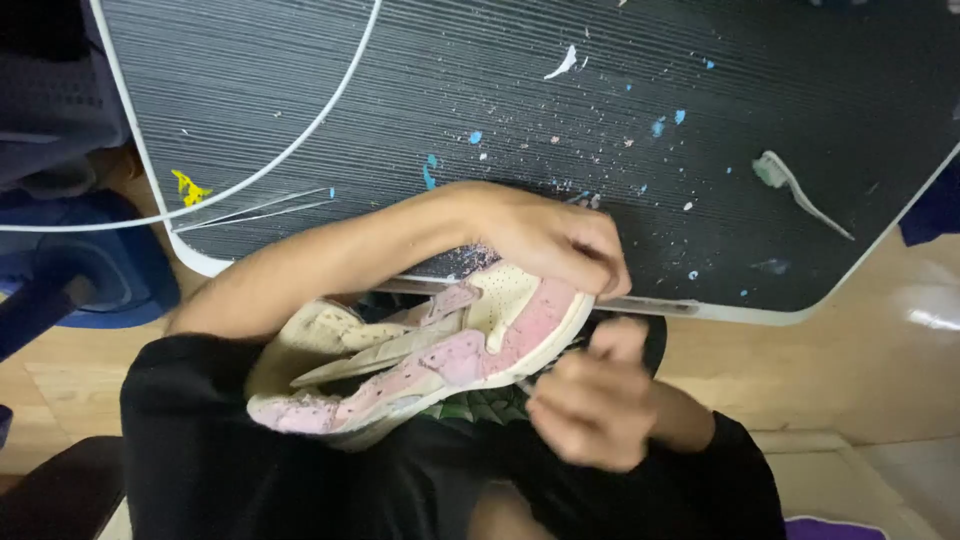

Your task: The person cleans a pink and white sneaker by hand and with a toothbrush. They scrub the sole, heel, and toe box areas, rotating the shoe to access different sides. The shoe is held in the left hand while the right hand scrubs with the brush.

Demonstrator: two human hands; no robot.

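— What has the left hand [555, 240] got?

— The toe end of a shoe [420, 360]. The fingers are curled down over the front edge, closed on it, with the forearm crossing above the shoe from the left.

— And the shoe itself?

— Pink and cream, worn, lying on its side over the person's lap, just below the near edge of the worktop [860, 120]. The heel points left, the toe right.

— The right hand [590, 400]?

— Loosely fisted just beside the sole near the toe, fingers folded in. It is blurred, and whether it grips something small I cannot tell.

— What else is about?

— A toothbrush [800, 190] lies on the dark ribbed worktop, well apart to the right. Blue and white flecks [560, 135] are scattered across the middle of the worktop, and a yellow splotch [188, 187] sits at the left. A white cable [300, 140] curves over the left part.

— Anything in the way?

— The left forearm hides part of the shoe's upper.
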